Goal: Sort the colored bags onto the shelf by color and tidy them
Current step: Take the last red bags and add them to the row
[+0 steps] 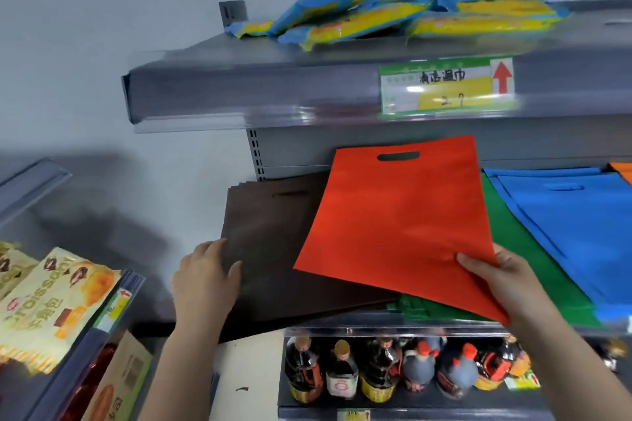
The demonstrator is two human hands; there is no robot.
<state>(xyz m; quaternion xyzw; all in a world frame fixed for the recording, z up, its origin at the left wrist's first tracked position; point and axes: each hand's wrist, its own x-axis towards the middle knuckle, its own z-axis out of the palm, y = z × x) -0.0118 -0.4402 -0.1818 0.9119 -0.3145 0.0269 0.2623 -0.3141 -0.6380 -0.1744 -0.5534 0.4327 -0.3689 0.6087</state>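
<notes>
Two hands are seen nearest the camera. The left hand (pixel 205 278) is curled over the near left edge of the brown bags (pixel 273 243), thumb on top. The right hand (pixel 502 284), at about four o'clock, is pinched on the near right corner of a red bag (pixel 403 225), which is held tilted above the middle shelf (pixel 376 326), overlapping the brown bags and the green bags (pixel 523 270). Blue bags (pixel 574 222) are laid over the green ones toward three o'clock, and an orange edge (pixel 622 171) is glimpsed past them. Dark bottles (pixel 376 369) are ranged beneath, at six o'clock; their labels are too blurred to be read. At eight o'clock a packet (pixel 44 304) is marked "Croissant". Farther off, at twelve o'clock, a green and yellow price tag (pixel 444 85) with handwritten Chinese characters, "2.9" and a red arrow is fixed to the upper shelf (pixel 273 85), where blue and yellow packets (pixel 393 10) are piled.
</notes>
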